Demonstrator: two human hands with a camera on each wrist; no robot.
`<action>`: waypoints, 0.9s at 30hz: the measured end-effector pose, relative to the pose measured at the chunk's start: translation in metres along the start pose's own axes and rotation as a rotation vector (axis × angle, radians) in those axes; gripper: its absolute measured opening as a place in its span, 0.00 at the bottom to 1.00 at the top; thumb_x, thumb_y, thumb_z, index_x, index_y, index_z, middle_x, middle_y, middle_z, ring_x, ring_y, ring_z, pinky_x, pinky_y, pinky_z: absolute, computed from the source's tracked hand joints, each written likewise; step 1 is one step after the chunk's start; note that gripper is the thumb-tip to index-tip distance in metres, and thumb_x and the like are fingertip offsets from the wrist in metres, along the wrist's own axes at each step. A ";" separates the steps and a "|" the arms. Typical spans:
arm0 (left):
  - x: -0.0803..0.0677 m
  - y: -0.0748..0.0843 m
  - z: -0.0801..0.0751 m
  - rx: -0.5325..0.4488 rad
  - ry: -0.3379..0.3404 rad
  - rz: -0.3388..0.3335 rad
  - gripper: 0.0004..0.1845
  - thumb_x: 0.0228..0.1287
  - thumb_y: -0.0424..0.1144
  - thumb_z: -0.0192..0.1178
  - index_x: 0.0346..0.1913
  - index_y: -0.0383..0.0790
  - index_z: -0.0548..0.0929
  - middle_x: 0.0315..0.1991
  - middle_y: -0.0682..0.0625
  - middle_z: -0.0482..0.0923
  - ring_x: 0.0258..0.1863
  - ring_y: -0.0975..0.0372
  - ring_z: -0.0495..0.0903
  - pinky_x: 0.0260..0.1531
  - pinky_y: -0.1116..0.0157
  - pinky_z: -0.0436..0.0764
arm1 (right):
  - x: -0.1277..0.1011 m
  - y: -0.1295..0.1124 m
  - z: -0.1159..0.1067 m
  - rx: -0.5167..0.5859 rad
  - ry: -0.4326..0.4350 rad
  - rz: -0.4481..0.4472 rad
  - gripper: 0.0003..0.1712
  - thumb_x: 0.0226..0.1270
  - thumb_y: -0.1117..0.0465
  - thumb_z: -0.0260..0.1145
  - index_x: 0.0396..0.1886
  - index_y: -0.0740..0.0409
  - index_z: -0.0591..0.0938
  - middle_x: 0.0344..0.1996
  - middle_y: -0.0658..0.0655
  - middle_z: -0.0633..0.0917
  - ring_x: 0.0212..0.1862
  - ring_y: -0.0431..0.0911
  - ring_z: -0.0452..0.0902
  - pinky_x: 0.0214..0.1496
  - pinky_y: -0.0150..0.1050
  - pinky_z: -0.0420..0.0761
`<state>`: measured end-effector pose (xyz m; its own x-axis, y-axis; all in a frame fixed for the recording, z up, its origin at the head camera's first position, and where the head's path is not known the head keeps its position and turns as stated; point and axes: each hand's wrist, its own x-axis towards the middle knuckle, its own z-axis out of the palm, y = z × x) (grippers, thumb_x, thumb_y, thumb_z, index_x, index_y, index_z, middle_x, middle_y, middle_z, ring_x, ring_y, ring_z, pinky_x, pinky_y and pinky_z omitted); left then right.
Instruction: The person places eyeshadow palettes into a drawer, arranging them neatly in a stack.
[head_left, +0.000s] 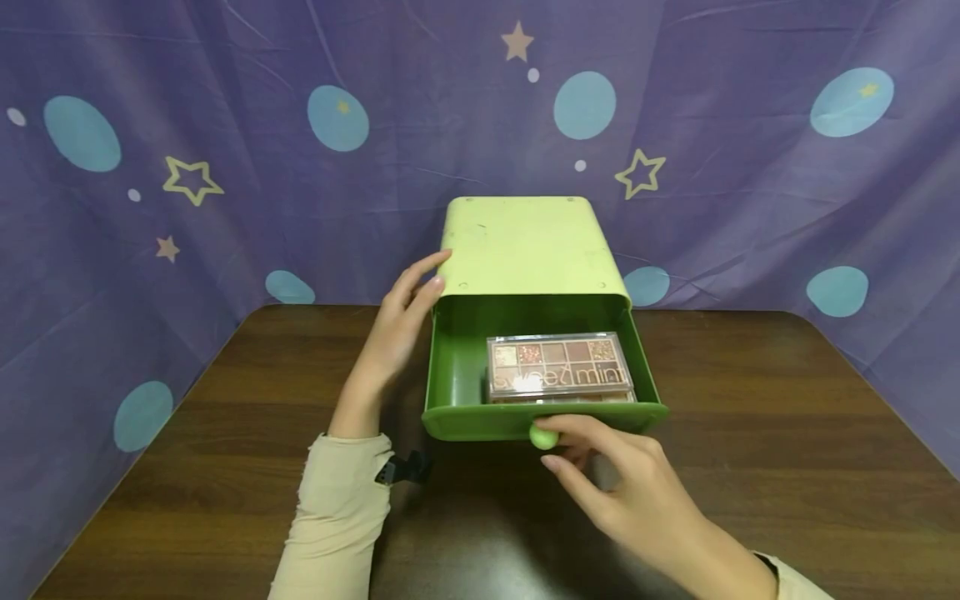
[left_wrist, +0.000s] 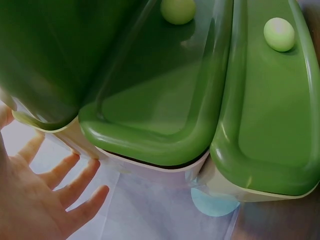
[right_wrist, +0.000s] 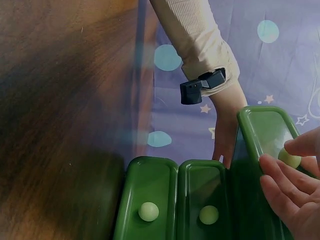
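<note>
Pinching the pale knob [head_left: 543, 437] of the open top drawer [head_left: 457, 367], the right hand [head_left: 630, 492] works at the green cabinet's [head_left: 525, 246] near side. The left hand [head_left: 401, 321], fingers straight, presses against the cabinet's left wall. An eyeshadow palette [head_left: 558, 367] lies inside; its near edge is hidden by the drawer front. The lower drawers show only in the wrist views.

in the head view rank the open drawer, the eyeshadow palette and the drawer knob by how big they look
1. open drawer
2. eyeshadow palette, lying inside it
3. drawer knob, clearly the smallest, partly covered by the right hand
</note>
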<state>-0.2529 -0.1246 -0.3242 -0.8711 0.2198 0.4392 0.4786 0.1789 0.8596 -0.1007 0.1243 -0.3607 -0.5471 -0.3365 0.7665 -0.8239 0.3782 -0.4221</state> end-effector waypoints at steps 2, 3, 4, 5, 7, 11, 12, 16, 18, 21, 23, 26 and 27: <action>0.000 0.000 0.000 -0.006 0.001 0.006 0.24 0.77 0.43 0.48 0.71 0.44 0.70 0.70 0.46 0.65 0.64 0.55 0.67 0.62 0.51 0.68 | 0.002 0.001 0.001 0.002 0.020 -0.005 0.14 0.72 0.54 0.63 0.49 0.58 0.83 0.31 0.48 0.87 0.31 0.36 0.81 0.35 0.26 0.80; 0.000 0.000 0.000 -0.009 0.002 0.007 0.24 0.77 0.43 0.48 0.71 0.43 0.70 0.70 0.46 0.65 0.64 0.55 0.67 0.61 0.51 0.68 | 0.002 0.002 0.002 0.002 0.030 -0.009 0.13 0.72 0.54 0.64 0.48 0.58 0.83 0.31 0.48 0.87 0.31 0.36 0.82 0.35 0.26 0.80; -0.001 0.000 0.000 -0.008 0.004 0.009 0.24 0.77 0.42 0.48 0.71 0.43 0.70 0.70 0.46 0.65 0.63 0.55 0.68 0.61 0.51 0.68 | 0.003 0.002 0.002 0.008 0.039 -0.014 0.13 0.72 0.55 0.64 0.47 0.58 0.83 0.32 0.49 0.88 0.32 0.37 0.82 0.36 0.26 0.80; -0.001 0.001 0.001 -0.007 0.005 0.010 0.24 0.76 0.42 0.48 0.71 0.43 0.70 0.69 0.46 0.65 0.63 0.55 0.68 0.61 0.51 0.68 | 0.003 0.003 0.002 0.015 0.047 -0.017 0.13 0.71 0.55 0.65 0.46 0.58 0.83 0.32 0.50 0.88 0.32 0.37 0.83 0.36 0.27 0.81; -0.001 0.001 0.002 -0.007 0.007 0.013 0.23 0.77 0.42 0.48 0.71 0.42 0.71 0.69 0.46 0.66 0.63 0.54 0.68 0.61 0.51 0.69 | 0.004 0.004 0.003 0.029 0.058 -0.017 0.12 0.71 0.55 0.65 0.45 0.58 0.84 0.34 0.50 0.88 0.33 0.38 0.83 0.37 0.27 0.81; -0.001 0.001 0.003 -0.006 0.010 0.024 0.23 0.77 0.41 0.48 0.70 0.40 0.71 0.69 0.45 0.66 0.63 0.54 0.68 0.61 0.51 0.68 | 0.004 0.004 0.003 0.047 0.074 -0.023 0.12 0.71 0.55 0.65 0.45 0.58 0.85 0.34 0.50 0.88 0.33 0.38 0.83 0.37 0.26 0.81; -0.001 0.001 0.003 -0.005 0.010 0.027 0.23 0.77 0.40 0.48 0.70 0.40 0.71 0.70 0.45 0.66 0.64 0.54 0.68 0.62 0.51 0.68 | 0.005 0.004 0.003 0.046 0.078 -0.027 0.12 0.71 0.55 0.65 0.45 0.58 0.85 0.34 0.50 0.88 0.33 0.37 0.83 0.37 0.26 0.81; 0.000 0.000 0.003 -0.003 0.010 0.038 0.23 0.77 0.40 0.47 0.70 0.40 0.71 0.70 0.45 0.66 0.65 0.55 0.67 0.62 0.51 0.67 | 0.006 0.004 0.002 0.033 0.098 -0.039 0.13 0.71 0.54 0.65 0.45 0.58 0.85 0.34 0.50 0.88 0.32 0.37 0.83 0.35 0.26 0.81; 0.000 0.000 0.003 0.001 0.013 0.044 0.23 0.77 0.39 0.47 0.70 0.39 0.71 0.70 0.45 0.66 0.66 0.56 0.66 0.63 0.52 0.67 | 0.009 0.004 0.000 0.029 0.110 -0.040 0.13 0.71 0.54 0.65 0.45 0.58 0.85 0.34 0.49 0.87 0.32 0.37 0.82 0.35 0.26 0.80; -0.001 0.001 0.003 0.001 0.021 0.048 0.22 0.77 0.39 0.48 0.69 0.39 0.72 0.69 0.46 0.67 0.66 0.57 0.66 0.63 0.52 0.67 | 0.013 0.003 -0.001 0.029 0.121 -0.047 0.14 0.71 0.54 0.65 0.46 0.59 0.85 0.33 0.49 0.87 0.31 0.36 0.81 0.33 0.26 0.79; -0.001 0.002 0.003 0.000 0.025 0.048 0.22 0.76 0.39 0.48 0.69 0.39 0.72 0.69 0.46 0.67 0.66 0.57 0.66 0.62 0.53 0.67 | 0.015 0.004 -0.002 0.028 0.124 -0.051 0.14 0.71 0.54 0.65 0.46 0.59 0.85 0.33 0.49 0.87 0.31 0.36 0.80 0.32 0.26 0.78; -0.001 0.002 0.003 -0.007 0.023 0.045 0.22 0.76 0.39 0.48 0.69 0.39 0.72 0.69 0.46 0.67 0.65 0.57 0.66 0.62 0.53 0.67 | 0.017 0.005 -0.002 0.020 0.129 -0.054 0.14 0.71 0.53 0.66 0.45 0.59 0.85 0.32 0.48 0.87 0.30 0.36 0.80 0.32 0.26 0.78; 0.000 0.001 0.003 -0.008 0.022 0.045 0.22 0.76 0.39 0.48 0.69 0.39 0.72 0.69 0.46 0.67 0.65 0.57 0.66 0.62 0.53 0.67 | 0.018 0.005 -0.003 0.019 0.129 -0.053 0.14 0.71 0.53 0.66 0.45 0.59 0.85 0.32 0.48 0.87 0.30 0.36 0.80 0.32 0.26 0.78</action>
<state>-0.2515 -0.1215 -0.3240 -0.8509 0.2059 0.4832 0.5166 0.1613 0.8409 -0.1145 0.1226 -0.3481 -0.4804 -0.2409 0.8433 -0.8543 0.3462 -0.3877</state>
